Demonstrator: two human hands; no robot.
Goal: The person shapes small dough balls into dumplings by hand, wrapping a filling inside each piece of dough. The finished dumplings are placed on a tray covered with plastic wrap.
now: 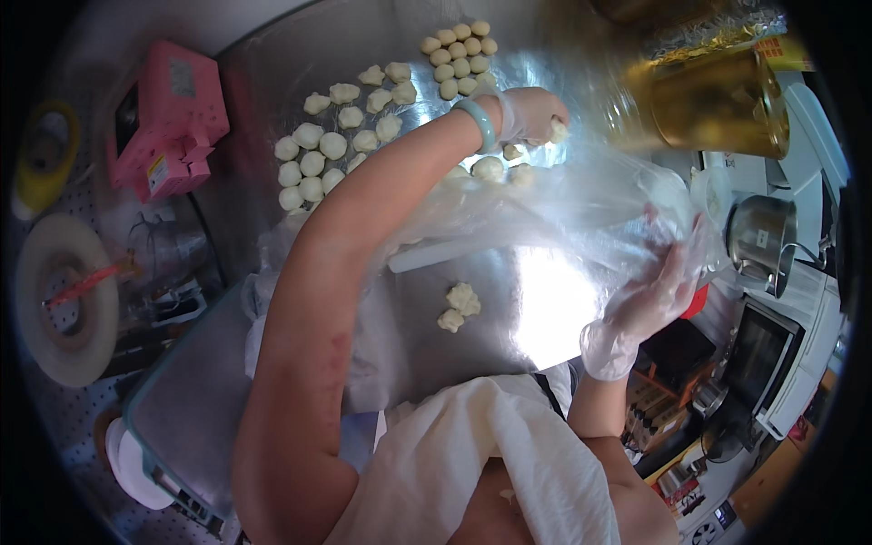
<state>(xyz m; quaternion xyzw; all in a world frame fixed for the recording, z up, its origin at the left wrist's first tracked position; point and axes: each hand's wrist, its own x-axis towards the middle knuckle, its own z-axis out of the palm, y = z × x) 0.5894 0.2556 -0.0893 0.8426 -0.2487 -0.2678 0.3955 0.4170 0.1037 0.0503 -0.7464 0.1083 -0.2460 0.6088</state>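
My gloved left hand [535, 117], with a pale green bangle at its wrist, curls around a small dough piece [558, 131] above the metal worktop [422, 347]. Rough dough lumps [488, 168] lie just below this hand, some under a clear plastic film [572, 211]. At the right, my gloved right hand [657, 289] holds the film up, its fingers stretched and partly veiled by it. Two or three joined dough lumps [463, 300] rest on the metal nearer to me. A white rod [426, 257], perhaps a rolling pin, shows by the film's near edge.
Smooth white dough balls [312, 163], rough dough pieces [351, 117] and small yellowish balls [460, 67] sit in groups farther back. A pink box-like device [180, 112] stands left, near a tape roll [102, 300]. Right are an amber container [715, 102] and a steel pot [759, 235].
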